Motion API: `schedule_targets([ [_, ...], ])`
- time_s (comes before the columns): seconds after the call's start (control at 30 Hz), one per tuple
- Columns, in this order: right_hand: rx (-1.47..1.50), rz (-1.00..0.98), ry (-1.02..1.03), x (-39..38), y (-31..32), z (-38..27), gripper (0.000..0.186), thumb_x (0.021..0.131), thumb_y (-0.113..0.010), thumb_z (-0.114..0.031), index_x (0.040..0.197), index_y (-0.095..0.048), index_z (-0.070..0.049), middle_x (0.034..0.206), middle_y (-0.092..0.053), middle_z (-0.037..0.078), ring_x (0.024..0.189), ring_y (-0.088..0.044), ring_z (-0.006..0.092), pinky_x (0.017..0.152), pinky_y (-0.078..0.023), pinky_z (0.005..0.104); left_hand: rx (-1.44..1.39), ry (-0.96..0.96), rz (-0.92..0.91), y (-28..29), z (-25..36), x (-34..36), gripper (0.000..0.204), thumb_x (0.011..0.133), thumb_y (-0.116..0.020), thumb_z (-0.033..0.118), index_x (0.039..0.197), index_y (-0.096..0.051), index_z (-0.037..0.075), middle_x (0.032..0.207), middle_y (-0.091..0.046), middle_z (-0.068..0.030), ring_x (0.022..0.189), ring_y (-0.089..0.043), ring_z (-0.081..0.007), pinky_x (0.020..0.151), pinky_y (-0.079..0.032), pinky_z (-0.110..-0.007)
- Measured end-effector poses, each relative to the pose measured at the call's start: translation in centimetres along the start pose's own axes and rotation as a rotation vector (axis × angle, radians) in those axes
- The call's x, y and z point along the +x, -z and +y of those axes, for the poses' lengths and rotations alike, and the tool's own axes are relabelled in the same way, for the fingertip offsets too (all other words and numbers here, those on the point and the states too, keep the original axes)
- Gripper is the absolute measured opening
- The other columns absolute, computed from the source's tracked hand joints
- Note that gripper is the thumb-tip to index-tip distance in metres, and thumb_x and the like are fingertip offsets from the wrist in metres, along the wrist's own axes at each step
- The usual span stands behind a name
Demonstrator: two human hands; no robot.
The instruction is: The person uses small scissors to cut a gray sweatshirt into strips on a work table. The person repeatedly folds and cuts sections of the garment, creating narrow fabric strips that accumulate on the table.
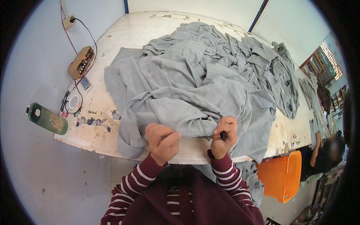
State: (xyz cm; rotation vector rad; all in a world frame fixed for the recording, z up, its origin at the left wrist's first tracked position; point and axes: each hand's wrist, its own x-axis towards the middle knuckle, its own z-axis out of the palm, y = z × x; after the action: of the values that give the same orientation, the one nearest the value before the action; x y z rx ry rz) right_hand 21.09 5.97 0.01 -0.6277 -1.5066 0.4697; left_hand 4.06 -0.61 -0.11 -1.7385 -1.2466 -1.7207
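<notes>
Centre of frame: big crumpled heap of soft grey fabric (195,82) on worn white table (123,37). Right hand (224,137) pinches a fabric fold plus a small dark tool (222,135). Left hand (162,139) curled, at the cloth edge; its grasp can't be told. Ribbed orange basket (283,175) lower right, green bottle (47,118) left.

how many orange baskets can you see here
1: the orange basket sits on the floor at the table's near right corner, beside the hanging grey cloth. Others may be hidden.
</notes>
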Motion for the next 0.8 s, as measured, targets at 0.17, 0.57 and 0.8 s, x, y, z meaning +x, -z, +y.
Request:
schedule_targets([
  [0.17,0.106,-0.241,-0.236,1.7,0.4,-1.0,0.019,0.065,-0.057,0.007,0.081,-0.059,-0.002,0.088,-0.053,0.008,0.080,-0.053,0.0169,0.072,-0.042,0.0254,-0.099,0.086,-0.158,-1.1,0.2,0.6,0.029,0.063,-0.070,-0.001,0.087,-0.058,0.011,0.085,-0.063,-0.0030,0.074,-0.059,-0.0238,0.069,-0.044,-0.039],
  [0.57,0.000,-0.580,-0.312,5.1,0.9,-3.7,0.022,0.073,-0.072,0.000,0.095,-0.069,-0.001,0.084,-0.065,0.007,0.073,-0.059,0.0138,0.066,-0.045,0.0237,-0.229,0.270,-0.206,-1.3,0.9,0.7,0.024,0.067,-0.074,0.000,0.082,-0.058,0.007,0.074,-0.060,-0.0039,0.064,-0.056,-0.0239,0.062,-0.042,-0.035],
  [0.8,-0.166,-0.508,-0.371,4.5,2.9,-5.8,0.029,0.076,-0.077,-0.013,0.100,-0.067,-0.001,0.078,-0.066,0.006,0.070,-0.059,0.0100,0.067,-0.047,0.0227,-0.216,0.242,-0.188,-1.3,0.9,0.7,0.024,0.068,-0.076,0.001,0.081,-0.058,0.007,0.073,-0.060,-0.0042,0.062,-0.055,-0.0233,0.061,-0.042,-0.034],
])
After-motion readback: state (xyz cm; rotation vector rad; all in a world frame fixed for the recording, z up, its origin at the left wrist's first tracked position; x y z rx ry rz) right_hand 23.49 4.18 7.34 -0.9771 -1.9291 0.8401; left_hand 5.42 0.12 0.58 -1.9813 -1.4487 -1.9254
